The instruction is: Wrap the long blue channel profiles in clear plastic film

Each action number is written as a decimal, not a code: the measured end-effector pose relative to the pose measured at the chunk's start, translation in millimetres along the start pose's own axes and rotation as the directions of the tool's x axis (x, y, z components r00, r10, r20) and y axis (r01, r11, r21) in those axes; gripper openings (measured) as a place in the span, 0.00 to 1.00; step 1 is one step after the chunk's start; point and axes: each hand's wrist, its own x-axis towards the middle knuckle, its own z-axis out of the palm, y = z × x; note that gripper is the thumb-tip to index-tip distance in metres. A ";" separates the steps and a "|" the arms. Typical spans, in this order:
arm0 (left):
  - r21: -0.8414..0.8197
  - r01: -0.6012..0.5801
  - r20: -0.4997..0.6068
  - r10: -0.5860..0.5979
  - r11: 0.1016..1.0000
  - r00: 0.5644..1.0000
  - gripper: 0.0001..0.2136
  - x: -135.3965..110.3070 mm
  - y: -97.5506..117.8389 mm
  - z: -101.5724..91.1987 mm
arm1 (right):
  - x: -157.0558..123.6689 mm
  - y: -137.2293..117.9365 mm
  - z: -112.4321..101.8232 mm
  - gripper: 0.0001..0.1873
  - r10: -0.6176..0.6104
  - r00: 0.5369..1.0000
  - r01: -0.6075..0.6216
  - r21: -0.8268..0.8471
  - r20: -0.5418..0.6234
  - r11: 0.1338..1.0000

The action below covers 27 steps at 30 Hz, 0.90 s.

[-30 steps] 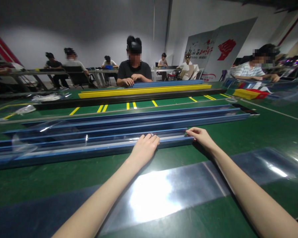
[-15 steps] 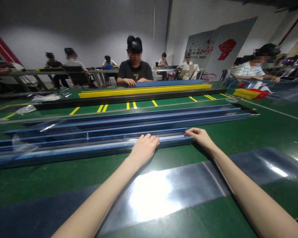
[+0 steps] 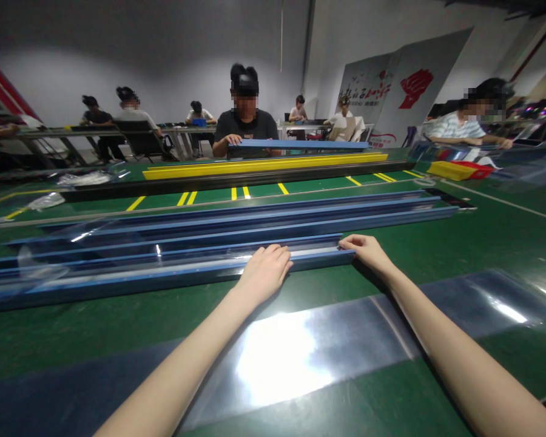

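A long blue channel strip (image 3: 164, 282) with a pale inner floor lies across the green table in front of me. My left hand (image 3: 267, 267) is laid over its near wall, fingers curled across the edge and gripping it. At the strip's right end, my right hand (image 3: 363, 247) is closed in a pinch, thumb and forefinger together at the opening. Something small and dark shows at those fingertips, too small to name. Clear plastic film (image 3: 45, 264) covers part of the strip's left portion.
More blue strips (image 3: 300, 223) lie just beyond. A clear plastic sheet (image 3: 359, 340) stretches under my forearms. Farther off are a black strip (image 3: 236, 182), a yellow strip (image 3: 264, 165) and a phone (image 3: 466, 207). Across the table, a person (image 3: 246, 124) holds another blue strip (image 3: 300, 145).
The person opposite has raised the far blue strip a little and shifted it left. Both my hands stay in practically the same place.
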 end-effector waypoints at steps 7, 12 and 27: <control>0.005 -0.009 -0.011 0.009 1.000 1.000 0.16 -0.5 0.1 -0.6 | 1.2 2.6 -1.2 0.14 -0.005 1.000 0.005 -0.026 0.011 1.000; 0.002 -0.008 -0.007 0.008 1.000 1.000 0.16 -0.2 0.0 -0.1 | 2.5 6.5 -1.3 0.14 0.007 1.000 -0.007 -0.038 0.001 0.999; 0.001 0.005 0.009 -0.005 1.000 1.000 0.14 0.5 0.6 -2.5 | 3.1 9.5 0.0 0.12 -0.012 1.000 0.009 -0.085 -0.029 0.996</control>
